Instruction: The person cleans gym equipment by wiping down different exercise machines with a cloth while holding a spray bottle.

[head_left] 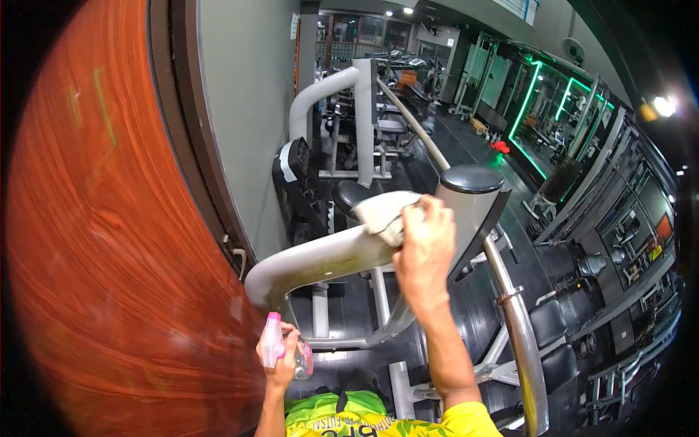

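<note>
My right hand (426, 251) is closed on a pale cloth (388, 215), which lies against the top of a thick grey tube of a gym machine frame (320, 260). The tube bends down at its left end and meets an upright post with a black oval cap (472, 179) just right of the cloth. Low on the left, my left hand (280, 357) is wrapped round a clear spray bottle (303, 358) with a pink and white spray head (273, 341). The bottle is partly hidden by my fingers.
A glossy reddish wooden door (109, 240) with a handle (241, 260) stands close on my left. A long metal bar (518, 342) runs past my right arm. Weight machines and benches (550, 328) stand on the dark floor to the right, near green-lit mirrors (539, 124).
</note>
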Motion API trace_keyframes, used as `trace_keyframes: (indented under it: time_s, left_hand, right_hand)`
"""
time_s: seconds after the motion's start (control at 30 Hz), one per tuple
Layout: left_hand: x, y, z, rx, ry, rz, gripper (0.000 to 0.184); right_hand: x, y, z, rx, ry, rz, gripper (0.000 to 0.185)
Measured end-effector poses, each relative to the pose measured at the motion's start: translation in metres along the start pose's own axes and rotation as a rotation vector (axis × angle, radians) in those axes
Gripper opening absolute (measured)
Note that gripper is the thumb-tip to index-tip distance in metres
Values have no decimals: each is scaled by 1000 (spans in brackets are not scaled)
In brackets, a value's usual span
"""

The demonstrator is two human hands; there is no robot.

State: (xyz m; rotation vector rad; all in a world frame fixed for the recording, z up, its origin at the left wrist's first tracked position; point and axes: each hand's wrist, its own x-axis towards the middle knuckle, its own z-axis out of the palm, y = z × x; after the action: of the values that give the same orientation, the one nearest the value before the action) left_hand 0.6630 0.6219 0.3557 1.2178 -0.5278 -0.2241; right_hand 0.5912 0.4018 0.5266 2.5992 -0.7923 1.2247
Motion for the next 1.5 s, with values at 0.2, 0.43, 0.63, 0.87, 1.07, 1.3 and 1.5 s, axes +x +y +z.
trace_keyframes:
  time_s: [0.2, 0.43, 0.63, 0.87, 1.07, 1.3, 1.5]
  left_hand:
    - [-7, 5, -2, -10, 2, -22, 11]
    - [-16, 10, -4, 22, -19, -11, 10]
    - [-28, 2, -12, -14, 16, -43, 11]
    - [-35, -1, -13, -4, 0, -81, 13]
    - [-37, 0, -10, -5, -8, -89, 12]
    - [-35, 1, -9, 0, -50, -81, 11]
    - [-40, -4, -10, -11, -41, -98, 12]
  right_hand:
    - [1, -5, 4, -36, 70, -22, 47]
    - [7, -1, -1, 2, -52, -45, 46]
    - [-1, 6, -12, -56, 4, 1, 49]
    - [-2, 2, -8, -90, -16, 84, 51]
    - [-14, -38, 21, 128, -121, -92, 50]
    - [-8, 13, -17, -96, 46, 81, 46]
    - [-11, -16, -13, -48, -103, 70, 52]
